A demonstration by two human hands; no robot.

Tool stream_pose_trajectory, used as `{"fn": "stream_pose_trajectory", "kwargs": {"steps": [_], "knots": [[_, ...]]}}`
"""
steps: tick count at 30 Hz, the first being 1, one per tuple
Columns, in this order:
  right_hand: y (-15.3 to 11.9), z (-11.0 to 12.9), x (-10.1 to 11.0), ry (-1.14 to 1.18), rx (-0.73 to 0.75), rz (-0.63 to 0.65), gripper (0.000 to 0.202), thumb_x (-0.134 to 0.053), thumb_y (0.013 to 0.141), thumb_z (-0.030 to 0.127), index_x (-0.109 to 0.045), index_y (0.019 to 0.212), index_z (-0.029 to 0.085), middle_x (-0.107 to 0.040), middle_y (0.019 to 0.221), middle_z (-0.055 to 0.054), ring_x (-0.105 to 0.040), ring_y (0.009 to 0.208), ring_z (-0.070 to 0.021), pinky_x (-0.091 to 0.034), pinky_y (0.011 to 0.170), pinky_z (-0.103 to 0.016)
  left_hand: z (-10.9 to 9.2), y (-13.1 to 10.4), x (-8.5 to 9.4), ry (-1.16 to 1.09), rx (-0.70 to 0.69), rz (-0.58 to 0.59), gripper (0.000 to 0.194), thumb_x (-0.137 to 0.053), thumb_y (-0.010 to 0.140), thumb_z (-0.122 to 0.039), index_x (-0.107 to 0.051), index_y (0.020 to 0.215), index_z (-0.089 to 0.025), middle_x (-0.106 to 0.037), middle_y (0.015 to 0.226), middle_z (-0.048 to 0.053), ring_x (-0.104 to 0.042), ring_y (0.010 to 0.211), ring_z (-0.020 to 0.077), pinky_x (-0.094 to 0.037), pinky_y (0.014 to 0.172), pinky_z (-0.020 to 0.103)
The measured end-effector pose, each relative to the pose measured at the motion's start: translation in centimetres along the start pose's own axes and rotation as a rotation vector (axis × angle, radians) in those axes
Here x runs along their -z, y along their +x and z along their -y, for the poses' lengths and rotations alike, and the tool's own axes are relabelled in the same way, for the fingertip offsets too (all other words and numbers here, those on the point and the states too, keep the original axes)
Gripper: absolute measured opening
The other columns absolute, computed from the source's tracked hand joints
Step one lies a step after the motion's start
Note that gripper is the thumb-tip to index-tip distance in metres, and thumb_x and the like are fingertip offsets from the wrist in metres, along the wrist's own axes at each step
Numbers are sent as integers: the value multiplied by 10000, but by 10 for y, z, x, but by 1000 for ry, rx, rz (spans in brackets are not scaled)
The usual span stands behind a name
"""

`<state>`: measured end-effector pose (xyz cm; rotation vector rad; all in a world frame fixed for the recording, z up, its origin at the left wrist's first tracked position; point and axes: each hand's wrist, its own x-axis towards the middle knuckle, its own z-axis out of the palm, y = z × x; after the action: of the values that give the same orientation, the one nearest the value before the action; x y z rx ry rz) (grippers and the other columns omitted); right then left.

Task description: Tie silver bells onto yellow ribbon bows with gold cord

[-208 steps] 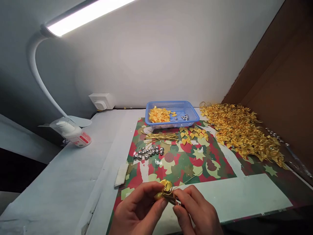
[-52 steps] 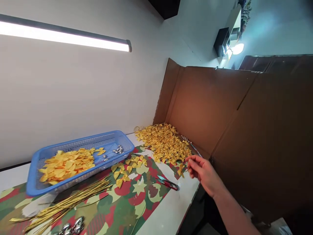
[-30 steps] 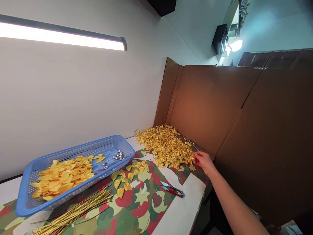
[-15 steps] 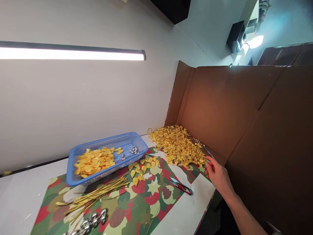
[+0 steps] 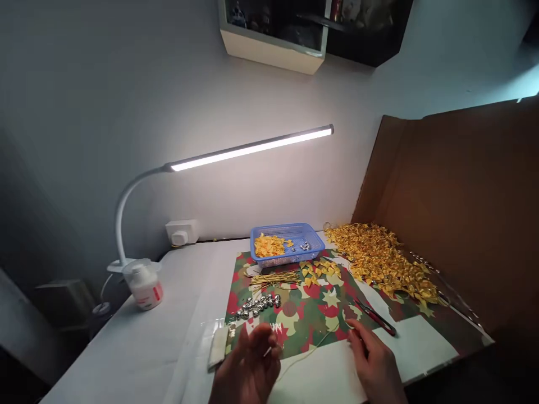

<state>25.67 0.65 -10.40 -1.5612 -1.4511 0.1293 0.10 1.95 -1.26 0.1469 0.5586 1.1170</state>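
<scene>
My left hand (image 5: 248, 365) is low in the middle of the view, palm turned up. Its fingers are loosely curled and apart from the thumb, and nothing shows in it. My right hand (image 5: 374, 362) is over the white sheet, its thumb and forefinger drawn together. What they pinch, if anything, is too small to make out. A thin pale cord (image 5: 309, 352) runs from near the right fingertips toward the left hand. Red-handled snips (image 5: 377, 318) lie just beyond the right hand. Silver bells (image 5: 256, 306) lie past the left hand, with gold wire stems (image 5: 273, 279) behind them.
A blue basket (image 5: 286, 260) holds yellow ribbon pieces and some silver bells. Yellow bows (image 5: 318, 272) lie on the patterned mat (image 5: 290, 331). A large heap of yellow bows (image 5: 379, 258) lies by the cardboard wall (image 5: 458, 213). A lamp (image 5: 252, 148) and a white bottle (image 5: 145, 289) are at left.
The view has swung left and back. My right hand has come away from the heap of bows to the front of the mat. My left hand has come into view.
</scene>
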Motion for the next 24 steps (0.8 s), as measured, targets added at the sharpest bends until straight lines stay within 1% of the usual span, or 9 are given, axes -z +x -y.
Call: {"fn": "stream_pose_trajectory", "kwargs": {"steps": [2,3,4,5,6,9,15,19,24], "knots": [[-1,1,-3,-19,58,-11,374,-403,990,318,-705,1081,118,-767,985,-125,-750,856,-232,-591,741,-281,-7,-1,0,-124,-88,-1,185,-774,776,-250,-791,789,-66,-717,725,116,-703,662,178,-620,642,259],[-1,1,-2,-28,91,-11,368,-399,988,308,-709,1065,124,-768,967,-120,-750,847,-233,-591,737,-286,-10,0,0,-183,-135,-3,295,-610,901,-281,-780,797,-63,-702,722,117,-696,654,166,-618,623,251],[-1,2,-1,-36,123,-7,357,-399,985,299,-713,1042,139,-769,943,-107,-750,828,-228,-590,722,-285,-12,0,0,-237,-180,-7,438,-445,978,-301,-768,798,-65,-684,708,114,-682,630,153,-614,593,245],[0,2,0,-42,154,-1,345,-398,984,289,-716,1014,160,-767,918,-90,-749,811,-221,-587,703,-280,-13,1,0,-284,-220,-14,530,-337,1009,-321,-753,794,-72,-663,690,104,-664,602,141,-605,559,234],[0,2,0,-47,182,5,337,-395,985,282,-717,988,181,-763,895,-72,-747,796,-213,-582,685,-273,-14,1,0,-325,-254,-22,577,-281,1020,-348,-737,790,-80,-639,665,89,-639,570,130,-591,522,222],[-1,1,-1,-59,237,-1,360,-358,1017,285,-702,944,212,-738,846,-49,-736,754,-196,-556,641,-260,-14,2,-1,-398,-314,-45,525,-330,1007,-401,-694,794,-89,-579,625,56,-579,521,119,-546,441,205],[0,5,-10,-87,280,-56,413,-297,1056,323,-680,950,210,-718,805,-52,-728,705,-198,-530,617,-267,-10,2,-7,-407,-326,-85,383,-404,985,-344,-650,878,-70,-540,655,60,-556,521,140,-532,396,242],[4,13,-3,-105,246,-68,291,-352,1042,297,-618,1099,194,-739,920,-65,-741,789,-208,-538,640,-264,-9,0,-12,-385,-351,-56,296,-429,969,-288,-630,910,-79,-492,623,22,-515,475,128,-498,366,235],[2,17,10,-98,225,-26,198,-371,1012,263,-554,1062,207,-713,829,-34,-713,684,-211,-505,558,-272,-5,-3,-15,-371,-380,-38,269,-469,937,-313,-626,904,-97,-476,583,6,-486,434,128,-482,345,246]]}}
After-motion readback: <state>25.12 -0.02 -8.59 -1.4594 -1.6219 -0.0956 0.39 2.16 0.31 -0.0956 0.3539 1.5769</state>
